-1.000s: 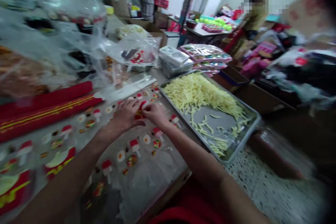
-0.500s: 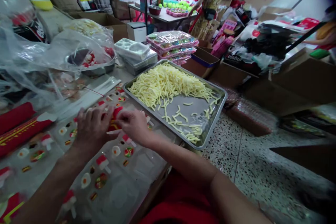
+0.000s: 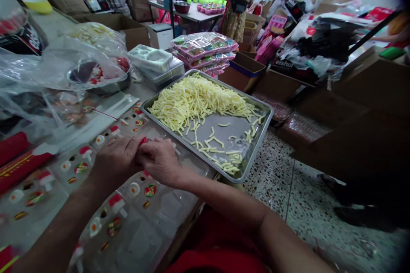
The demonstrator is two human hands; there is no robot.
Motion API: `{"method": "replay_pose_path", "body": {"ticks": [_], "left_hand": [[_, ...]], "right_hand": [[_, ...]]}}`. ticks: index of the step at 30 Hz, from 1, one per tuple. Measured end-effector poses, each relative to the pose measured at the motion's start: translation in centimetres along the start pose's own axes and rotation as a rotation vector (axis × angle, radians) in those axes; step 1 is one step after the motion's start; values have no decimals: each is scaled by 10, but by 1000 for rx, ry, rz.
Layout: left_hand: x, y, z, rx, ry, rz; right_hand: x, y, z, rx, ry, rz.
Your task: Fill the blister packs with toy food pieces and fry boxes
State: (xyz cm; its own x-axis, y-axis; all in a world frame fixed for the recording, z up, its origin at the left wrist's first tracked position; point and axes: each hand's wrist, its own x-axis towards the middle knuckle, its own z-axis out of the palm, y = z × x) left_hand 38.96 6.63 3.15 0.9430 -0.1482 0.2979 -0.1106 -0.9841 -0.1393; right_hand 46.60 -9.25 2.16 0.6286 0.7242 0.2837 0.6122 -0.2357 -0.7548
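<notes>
My left hand (image 3: 117,155) and my right hand (image 3: 160,160) meet over the table, both closed around a small red carton (image 3: 143,140). Only a sliver of its red shows between the fingers; the rest is hidden. Beneath the hands lie clear plastic trays (image 3: 137,222) with small toy foods in rows: popsicles (image 3: 117,203), fried eggs (image 3: 95,226) and round pizza-like pieces (image 3: 150,190). Right beside my right hand, a metal tray (image 3: 205,127) carries a heap of pale yellow toy fries (image 3: 192,98), with loose ones scattered over its near part.
Flattened red cartons (image 3: 24,169) lie at the left, near plastic bags and a metal bowl (image 3: 124,82). Wrapped pink packs (image 3: 205,47) are stacked behind the tray. Cardboard boxes (image 3: 245,70) stand on the right; a person (image 3: 238,4) stands by the far table.
My hands have closed in tighter on the red carton, which showed red and yellow before and is now mostly covered. The view has shifted slightly; the far person's arm has drawn back from the table.
</notes>
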Motion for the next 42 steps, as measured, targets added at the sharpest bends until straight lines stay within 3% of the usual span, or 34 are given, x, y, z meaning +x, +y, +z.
{"method": "replay_pose_path", "body": {"ticks": [9, 15, 18, 20, 25, 34, 42], "left_hand": [[-15, -8, 2, -65, 104, 26], [-23, -4, 2, -266, 195, -81], [-21, -2, 0, -450, 183, -71], [-17, -2, -4, -529, 147, -67], [-12, -7, -12, -600, 16, -45], [-9, -4, -6, -646, 30, -45], [-6, -5, -3, -656, 32, -2]], "right_hand": [[-1, -15, 2, -152, -84, -112], [2, -7, 6, 188, -119, 35], [2, 6, 4, 497, -206, 145], [2, 12, 1, 589, -240, 193], [4, 14, -8, 582, -274, 250], [8, 26, -9, 612, -346, 423], [10, 26, -13, 743, -346, 469]]}}
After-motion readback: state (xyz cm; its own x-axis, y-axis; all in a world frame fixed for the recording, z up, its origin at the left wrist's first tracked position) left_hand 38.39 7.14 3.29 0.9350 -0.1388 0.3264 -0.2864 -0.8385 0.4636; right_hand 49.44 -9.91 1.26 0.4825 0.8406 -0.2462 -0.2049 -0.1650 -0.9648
